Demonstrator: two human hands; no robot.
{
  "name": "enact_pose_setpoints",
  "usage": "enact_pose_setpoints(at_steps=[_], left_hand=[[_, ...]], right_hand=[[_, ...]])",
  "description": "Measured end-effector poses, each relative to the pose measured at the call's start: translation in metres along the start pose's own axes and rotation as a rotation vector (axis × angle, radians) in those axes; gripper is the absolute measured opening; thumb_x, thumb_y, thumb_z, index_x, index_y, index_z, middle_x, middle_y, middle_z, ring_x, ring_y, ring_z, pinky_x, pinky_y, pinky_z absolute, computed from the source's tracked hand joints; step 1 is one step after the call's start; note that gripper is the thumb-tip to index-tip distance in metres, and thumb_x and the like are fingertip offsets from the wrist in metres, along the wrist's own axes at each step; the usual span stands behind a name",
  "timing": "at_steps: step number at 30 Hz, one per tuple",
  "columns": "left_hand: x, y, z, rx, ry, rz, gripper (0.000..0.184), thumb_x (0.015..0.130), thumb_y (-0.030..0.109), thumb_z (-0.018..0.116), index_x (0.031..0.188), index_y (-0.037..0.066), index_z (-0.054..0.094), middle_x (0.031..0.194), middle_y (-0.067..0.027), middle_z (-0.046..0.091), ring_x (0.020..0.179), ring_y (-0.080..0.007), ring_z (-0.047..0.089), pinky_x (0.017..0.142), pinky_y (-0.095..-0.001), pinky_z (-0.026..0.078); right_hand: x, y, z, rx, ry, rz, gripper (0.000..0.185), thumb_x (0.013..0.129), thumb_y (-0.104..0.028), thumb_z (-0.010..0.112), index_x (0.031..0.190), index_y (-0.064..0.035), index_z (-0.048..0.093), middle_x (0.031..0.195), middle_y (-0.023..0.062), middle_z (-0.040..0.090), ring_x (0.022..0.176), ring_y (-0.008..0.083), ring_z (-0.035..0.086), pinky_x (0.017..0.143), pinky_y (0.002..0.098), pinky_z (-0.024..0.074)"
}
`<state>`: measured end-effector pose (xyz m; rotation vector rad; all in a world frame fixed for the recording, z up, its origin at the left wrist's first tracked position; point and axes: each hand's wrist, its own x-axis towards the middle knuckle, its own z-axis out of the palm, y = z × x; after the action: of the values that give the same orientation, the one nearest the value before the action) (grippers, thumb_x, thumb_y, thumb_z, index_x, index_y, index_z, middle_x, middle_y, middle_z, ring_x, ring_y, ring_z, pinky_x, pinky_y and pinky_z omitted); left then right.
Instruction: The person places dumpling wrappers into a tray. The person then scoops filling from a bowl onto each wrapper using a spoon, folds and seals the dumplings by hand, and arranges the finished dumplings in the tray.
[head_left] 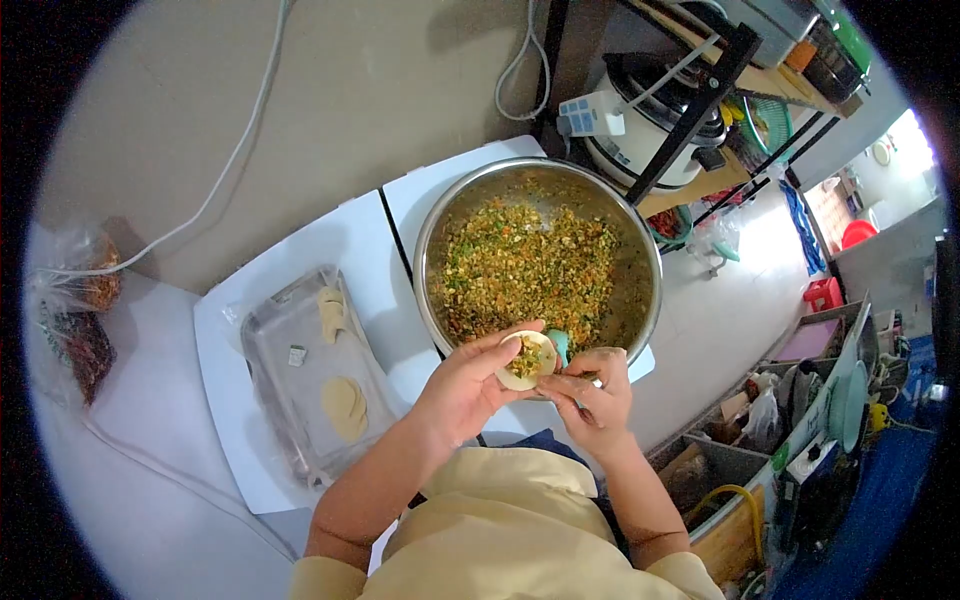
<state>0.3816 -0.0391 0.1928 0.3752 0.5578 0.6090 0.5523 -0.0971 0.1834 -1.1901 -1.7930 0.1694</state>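
A round dumpling wrapper (505,378) rests in my left hand (465,385), fingers and thumb curled around its edge. Chopped filling (528,359) lies in the wrapper's middle. My right hand (597,392) is closed close beside it, its fingertips touching the wrapper's right edge. A small teal utensil (559,346) shows by the right fingers; they hide most of it, so its kind is unclear. Just beyond both hands stands a large steel bowl (425,285) holding a mass of chopped yellow, green and orange filling (530,265).
Left of the bowl, a clear plastic-covered tray (290,425) carries stacked wrappers (345,408) and folded dough pieces (331,313). White tables (235,370) support these. A shelf rack with a cooker (650,145) stands at back right. Crates (700,470) flank the right side.
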Motion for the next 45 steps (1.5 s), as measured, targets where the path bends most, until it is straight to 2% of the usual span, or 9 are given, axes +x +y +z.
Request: enact_pose_setpoints(at_steps=[7,9,12,17,20,22,33,36,45], left_hand=[[-0.012,0.002,0.011,0.067,0.008,-0.062,0.045,0.09,0.01,0.052,0.132,0.002,0.039,0.123,-0.01,0.053,0.11,-0.0192,0.053,0.096,-0.0357,0.043],[-0.016,0.0,0.014,0.424,-0.073,0.1,0.054,0.083,-0.004,0.057,0.133,0.001,0.038,0.124,-0.0085,0.052,0.11,-0.0158,0.052,0.095,-0.0292,0.042],[-0.017,0.0,0.015,0.555,-0.052,0.149,0.06,0.078,-0.011,0.057,0.134,0.0,0.037,0.124,-0.0082,0.052,0.111,-0.0133,0.05,0.094,-0.0262,0.041],[-0.023,0.004,0.015,0.587,-0.091,0.188,0.058,0.082,-0.007,0.056,0.135,0.0,0.035,0.124,-0.0081,0.051,0.11,-0.012,0.05,0.093,-0.0262,0.041],[-0.026,0.007,0.014,0.594,-0.11,0.177,0.055,0.084,-0.005,0.055,0.135,-0.001,0.035,0.123,-0.0075,0.051,0.107,-0.0109,0.05,0.091,-0.0254,0.042],[-0.027,0.007,0.013,0.599,-0.112,0.172,0.053,0.085,-0.005,0.054,0.135,-0.002,0.036,0.123,-0.0077,0.051,0.106,-0.0107,0.051,0.09,-0.0251,0.043],[-0.031,0.004,0.017,0.871,-0.012,0.259,0.044,0.086,0.003,0.058,0.129,0.001,0.047,0.113,-0.0028,0.059,0.078,-0.0009,0.049,0.065,-0.0158,0.041],[-0.031,0.002,0.018,0.855,-0.022,0.32,0.042,0.089,0.013,0.056,0.128,0.0,0.047,0.113,-0.0077,0.061,0.094,-0.009,0.056,0.081,-0.0226,0.045],[-0.034,0.0,0.03,0.917,0.135,0.366,0.038,0.082,0.004,0.061,0.119,-0.002,0.055,0.109,-0.0109,0.062,0.096,-0.0116,0.058,0.083,-0.024,0.047]], right_hand=[[-0.001,-0.003,0.002,0.051,0.03,0.084,0.018,0.068,-0.011,0.071,0.085,-0.0121,0.065,0.083,0.0033,0.057,0.078,0.0224,0.053,0.065,0.0345,0.0374],[0.0,-0.005,0.0,0.078,0.037,0.112,0.018,0.068,-0.01,0.072,0.085,-0.0115,0.065,0.084,0.0042,0.057,0.079,0.0228,0.053,0.066,0.0345,0.0381],[0.003,-0.008,-0.003,0.111,0.041,0.132,0.016,0.07,-0.01,0.071,0.084,-0.0086,0.065,0.085,0.0069,0.054,0.079,0.0234,0.051,0.067,0.0331,0.0397],[0.002,-0.01,-0.005,0.16,0.054,0.112,0.025,0.068,-0.012,0.073,0.092,-0.0109,0.067,0.094,0.009,0.058,0.086,0.0257,0.052,0.074,0.0355,0.0413],[0.004,-0.011,-0.003,0.143,0.047,0.093,0.02,0.076,-0.016,0.068,0.095,-0.0095,0.068,0.101,0.0109,0.055,0.096,0.0274,0.049,0.081,0.037,0.0405],[0.004,-0.01,-0.002,0.185,0.008,0.061,0.03,0.069,-0.015,0.072,0.1,-0.0138,0.069,0.11,0.01,0.056,0.101,0.0272,0.051,0.085,0.0387,0.0396],[0.003,-0.015,0.003,0.24,0.087,0.114,0.026,0.071,-0.012,0.07,0.097,-0.0103,0.067,0.105,0.0102,0.057,0.094,0.0268,0.052,0.081,0.0378,0.04],[0.003,-0.015,0.003,0.265,0.108,0.131,0.025,0.071,-0.012,0.07,0.096,-0.0089,0.067,0.103,0.0106,0.057,0.092,0.0267,0.051,0.079,0.0375,0.0402],[0.008,-0.024,0.008,0.304,0.188,0.238,0.022,0.071,-0.008,0.071,0.092,-0.0063,0.066,0.096,0.0117,0.056,0.088,0.0254,0.052,0.074,0.0333,0.0425]])
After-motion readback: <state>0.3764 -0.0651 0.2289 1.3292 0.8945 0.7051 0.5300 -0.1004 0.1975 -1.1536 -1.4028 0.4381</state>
